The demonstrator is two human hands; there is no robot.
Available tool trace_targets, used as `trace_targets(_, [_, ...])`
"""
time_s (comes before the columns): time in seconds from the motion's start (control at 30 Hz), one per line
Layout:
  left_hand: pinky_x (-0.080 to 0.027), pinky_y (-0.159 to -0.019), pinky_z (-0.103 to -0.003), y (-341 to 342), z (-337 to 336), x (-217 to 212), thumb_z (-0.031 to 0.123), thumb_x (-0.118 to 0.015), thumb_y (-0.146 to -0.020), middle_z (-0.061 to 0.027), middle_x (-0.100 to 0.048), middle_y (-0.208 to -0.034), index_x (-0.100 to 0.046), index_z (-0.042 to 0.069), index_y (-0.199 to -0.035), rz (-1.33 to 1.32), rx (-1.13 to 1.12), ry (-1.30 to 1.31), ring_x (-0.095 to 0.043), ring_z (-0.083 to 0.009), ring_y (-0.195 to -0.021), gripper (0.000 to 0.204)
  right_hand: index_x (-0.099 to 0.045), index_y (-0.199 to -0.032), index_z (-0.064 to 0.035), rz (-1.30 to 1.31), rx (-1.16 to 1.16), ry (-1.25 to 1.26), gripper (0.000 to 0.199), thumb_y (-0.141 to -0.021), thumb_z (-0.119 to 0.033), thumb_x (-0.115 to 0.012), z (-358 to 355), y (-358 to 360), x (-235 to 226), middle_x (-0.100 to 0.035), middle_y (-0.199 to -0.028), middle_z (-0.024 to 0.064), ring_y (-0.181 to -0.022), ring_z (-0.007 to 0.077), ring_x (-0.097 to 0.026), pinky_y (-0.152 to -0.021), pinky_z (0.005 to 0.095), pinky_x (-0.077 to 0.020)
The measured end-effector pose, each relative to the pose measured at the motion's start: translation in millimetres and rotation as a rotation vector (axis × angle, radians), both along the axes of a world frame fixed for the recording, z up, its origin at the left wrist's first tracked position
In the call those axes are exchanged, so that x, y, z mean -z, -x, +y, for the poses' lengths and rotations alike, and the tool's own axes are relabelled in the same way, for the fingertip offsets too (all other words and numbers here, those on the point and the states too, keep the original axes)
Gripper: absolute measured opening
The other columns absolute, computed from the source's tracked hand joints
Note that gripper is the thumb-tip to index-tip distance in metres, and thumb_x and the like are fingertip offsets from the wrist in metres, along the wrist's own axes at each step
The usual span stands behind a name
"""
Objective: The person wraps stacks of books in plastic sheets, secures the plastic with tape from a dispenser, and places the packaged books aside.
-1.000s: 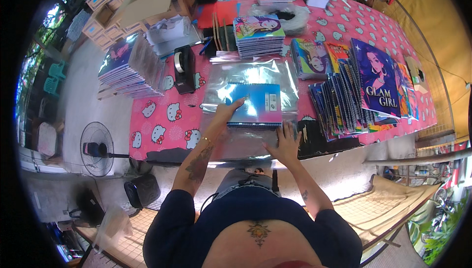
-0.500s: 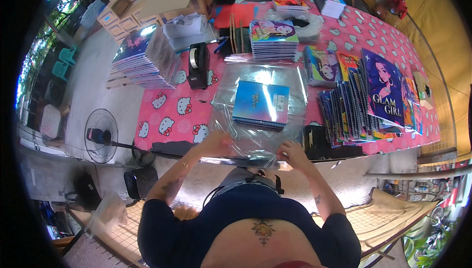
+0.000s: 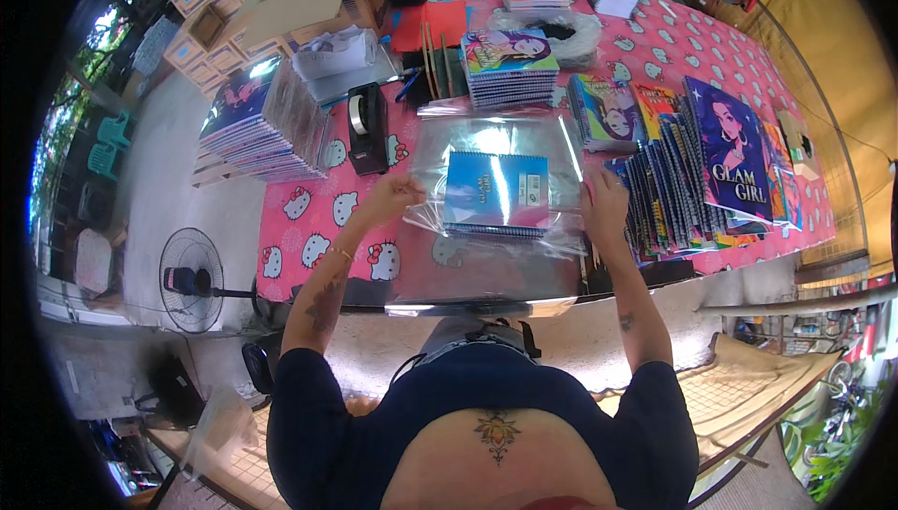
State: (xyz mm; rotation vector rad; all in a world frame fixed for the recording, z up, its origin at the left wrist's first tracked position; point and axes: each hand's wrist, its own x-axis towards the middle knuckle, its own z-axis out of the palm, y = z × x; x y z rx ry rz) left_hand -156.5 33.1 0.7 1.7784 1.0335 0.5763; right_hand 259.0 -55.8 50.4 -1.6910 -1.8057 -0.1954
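A blue spiral-bound notebook (image 3: 497,184) lies flat, back cover up, on clear plastic sheets (image 3: 505,133) at the table's near middle. Plastic also lies over its near part, with glare on it. My left hand (image 3: 397,196) pinches the plastic at its left edge, left of the notebook. At the right edge my right hand (image 3: 606,197) has its fingers closed on the plastic, close to the leaning notebooks. A black tape dispenser (image 3: 367,126) stands beyond my left hand.
Notebook stacks stand at the far middle (image 3: 510,75), the left (image 3: 267,126) and the right (image 3: 669,194). Cardboard boxes (image 3: 309,9) are at the back left. A fan (image 3: 192,278) stands left of the pink patterned table (image 3: 309,243). Another person's hands show at the far edge.
Both hands have moved away from the table's near edge to either side of the notebook. The plastic's near edge has come up over the notebook's lower part.
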Motion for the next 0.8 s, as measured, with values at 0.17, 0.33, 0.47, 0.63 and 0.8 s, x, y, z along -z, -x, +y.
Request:
trace_targets(0.17, [-0.053,-0.072,-0.029,17,33,14,0.032,-0.063,-0.090,-0.0063,-0.069,-0.084,-0.065,0.005,-0.094,-0.116,-0.261,0.656,-0.065,-0.0142,-0.075,0.027,-0.060,-0.125,-0.0154,-0.034,-0.285,0.179,0.042,-0.087,-0.031,-0.064,-52,112,20,-0.053,-0.131,0.0139,-0.119,0.0352,-0.053,-0.100,0.0534,-0.0374])
trace_targets(0.33, [-0.054,-0.072,-0.029,18,41,12,0.029,-0.058,-0.092,-0.0078,-0.069,-0.086,-0.065,0.005,-0.092,0.088,-0.230,0.696,-0.068,-0.0152,-0.077,0.025,-0.056,-0.132,-0.0150,-0.144,0.080,0.217,0.049,-0.089,-0.037,-0.063,-36,117,18,-0.047,-0.142,0.0164,-0.136,0.0354,-0.039,-0.109,0.0571,-0.0288])
trace_targets(0.47, [-0.054,-0.071,-0.028,29,26,19,0.026,-0.055,-0.095,-0.0087,-0.069,-0.084,-0.065,0.006,-0.095,-0.087,-0.254,0.724,-0.067,-0.0156,-0.074,0.023,-0.057,-0.128,-0.0087,0.600,0.173,0.367,0.045,-0.089,-0.029,-0.064,-18,13,22,-0.053,-0.133,0.0171,-0.132,0.0333,-0.043,-0.105,0.0561,-0.0331])
trace_targets(0.63, [-0.054,-0.074,-0.028,28,24,31,0.026,-0.054,-0.096,-0.0094,-0.069,-0.088,-0.065,0.005,-0.099,-0.075,-0.260,0.687,-0.067,-0.0161,-0.078,0.025,-0.056,-0.131,-0.0148,0.008,-0.003,0.210,0.048,-0.087,-0.033,-0.066,-42,74,25,-0.051,-0.135,0.0127,-0.130,0.0307,-0.045,-0.104,0.0557,-0.0340])
trace_targets(0.8, [-0.053,-0.076,-0.030,9,51,28,0.024,-0.055,-0.097,-0.0082,-0.069,-0.089,-0.066,0.001,-0.104,-0.066,-0.309,0.204,-0.067,-0.0189,-0.082,0.026,-0.051,-0.138,-0.0173,-0.036,-0.212,0.331,0.058,-0.088,-0.046,-0.062,-33,150,39,-0.044,-0.145,0.0127,-0.137,0.0309,-0.038,-0.109,0.0590,-0.0273])
